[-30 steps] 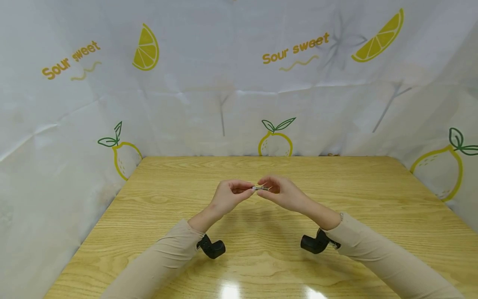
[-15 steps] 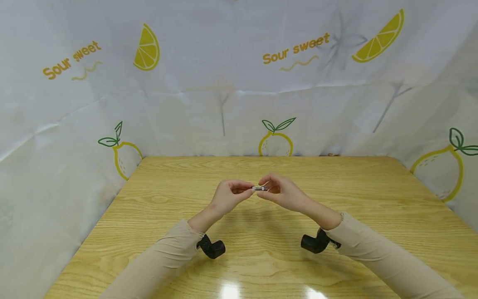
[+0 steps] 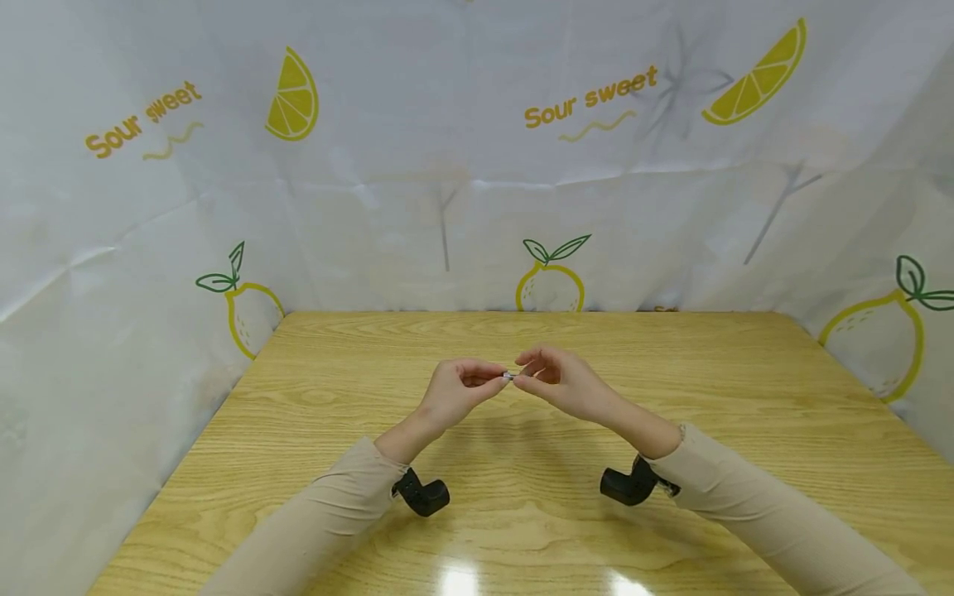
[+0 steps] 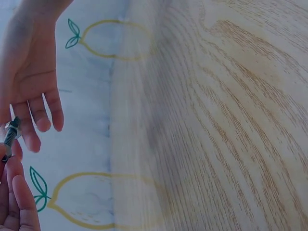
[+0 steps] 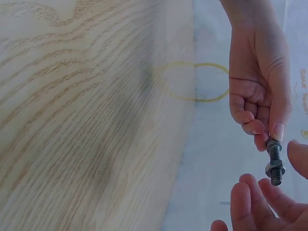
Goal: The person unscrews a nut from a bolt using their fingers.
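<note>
Right wrist: the left hand (image 5: 257,72) pinches a threaded metal bolt (image 5: 275,152). The spread right hand (image 5: 281,216) hovers beside the bolt's hexagonal nut (image 5: 275,169).

Wooden table (image 3: 537,530): wavy grain, two glare spots (image 3: 458,579).

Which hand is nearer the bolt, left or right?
Left. The left hand pinches the bolt by one end. The right hand is at the other end, near the nut, its fingers and thumb spread apart, not gripping it.
</note>
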Demonstrator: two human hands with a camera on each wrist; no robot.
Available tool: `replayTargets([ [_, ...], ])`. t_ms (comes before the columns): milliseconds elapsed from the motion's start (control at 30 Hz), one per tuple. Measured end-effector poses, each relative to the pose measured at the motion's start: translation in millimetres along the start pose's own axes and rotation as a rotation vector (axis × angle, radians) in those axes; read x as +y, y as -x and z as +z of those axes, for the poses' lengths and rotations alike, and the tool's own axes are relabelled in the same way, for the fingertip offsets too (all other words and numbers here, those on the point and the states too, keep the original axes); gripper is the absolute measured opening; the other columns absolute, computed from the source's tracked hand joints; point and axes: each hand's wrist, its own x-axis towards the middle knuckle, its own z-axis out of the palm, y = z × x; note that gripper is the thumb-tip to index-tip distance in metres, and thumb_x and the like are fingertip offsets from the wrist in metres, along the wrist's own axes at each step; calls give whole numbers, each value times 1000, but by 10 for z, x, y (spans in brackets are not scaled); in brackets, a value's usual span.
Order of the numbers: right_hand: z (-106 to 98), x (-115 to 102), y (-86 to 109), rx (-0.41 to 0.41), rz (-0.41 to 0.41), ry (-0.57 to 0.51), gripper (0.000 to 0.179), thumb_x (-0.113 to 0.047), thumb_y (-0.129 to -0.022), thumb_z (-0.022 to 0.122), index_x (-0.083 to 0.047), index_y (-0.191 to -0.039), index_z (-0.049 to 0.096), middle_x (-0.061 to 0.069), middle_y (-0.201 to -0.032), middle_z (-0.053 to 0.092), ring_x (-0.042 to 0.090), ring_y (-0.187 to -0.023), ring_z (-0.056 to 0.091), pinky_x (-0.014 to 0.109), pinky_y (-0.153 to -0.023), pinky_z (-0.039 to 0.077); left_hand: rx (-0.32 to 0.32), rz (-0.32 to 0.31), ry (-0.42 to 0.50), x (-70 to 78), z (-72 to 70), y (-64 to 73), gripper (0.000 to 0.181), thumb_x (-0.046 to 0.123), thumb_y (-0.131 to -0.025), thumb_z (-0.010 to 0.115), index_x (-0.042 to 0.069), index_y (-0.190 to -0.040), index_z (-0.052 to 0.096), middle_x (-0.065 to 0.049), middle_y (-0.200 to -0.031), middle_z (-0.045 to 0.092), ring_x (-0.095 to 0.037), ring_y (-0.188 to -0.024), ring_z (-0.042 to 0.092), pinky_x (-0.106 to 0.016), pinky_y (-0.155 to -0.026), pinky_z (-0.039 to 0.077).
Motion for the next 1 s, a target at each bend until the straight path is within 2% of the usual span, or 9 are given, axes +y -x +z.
replayTargets([
  [133,-12,0,3,-44,17,17,28,-21,-98,49,2,-107,62,16,-94,69,22,-85,65,37,-78,54,2,1,1,3,0,2,23,17,-87,66,6,-107,70,-13,-106,69,-16,-89,67,-29,-78,56],
  [300,-15,-3,9,9,-3,40,20,-16,-92,60,0,-104,62,12,-97,67,20,-87,64,35,-81,54,6,-5,-1,9,5,-1,23,17,-87,67,7,-107,71,-13,-105,70,-16,-89,67,-28,-78,56],
  [433,-16,-1,5,39,-30,9,25,-12,-87,66,1,-107,59,16,-103,63,21,-88,62,32,-80,53,7,-5,1,5,8,-9,23,17,-87,67,6,-106,71,-13,-105,70,-15,-88,67,-27,-77,55],
  [500,-21,-2,5,21,-25,6,27,-14,-89,63,1,-110,58,16,-103,64,23,-89,63,31,-79,53,7,-5,3,1,7,-10,23,17,-87,67,6,-107,70,-13,-105,70,-14,-88,67,-27,-77,55],
  [667,-31,4,-3,-55,18,20,28,-20,-97,51,2,-109,62,17,-96,69,26,-88,65,40,-79,54,8,3,0,-3,2,-3,23,16,-87,66,6,-107,70,-14,-105,70,-14,-87,67,-34,-80,56],
  [733,-26,9,-3,-46,22,28,25,-19,-96,53,1,-106,63,16,-95,69,24,-88,65,41,-81,54,9,4,-2,2,1,1,23,16,-87,66,6,-107,70,-14,-105,70,-15,-87,67,-36,-80,56],
  [833,-19,9,5,-3,-6,33,20,-14,-91,60,1,-105,61,15,-99,66,24,-88,64,37,-81,54,11,-5,-2,13,4,4,23,16,-87,67,6,-107,70,-14,-105,70,-14,-86,67,-34,-79,56],
  [933,-15,13,4,24,-34,23,25,-12,-88,65,3,-106,58,18,-104,62,22,-88,63,34,-80,54,14,-13,4,24,9,3,22,16,-87,67,5,-106,71,-14,-105,69,-13,-86,66,-33,-79,56],
  [1000,-13,7,3,18,-23,16,27,-14,-89,64,3,-109,58,18,-104,63,23,-89,64,32,-79,54,13,-14,7,25,9,5,23,16,-87,67,6,-106,70,-14,-105,69,-13,-86,66,-35,-81,56],
])
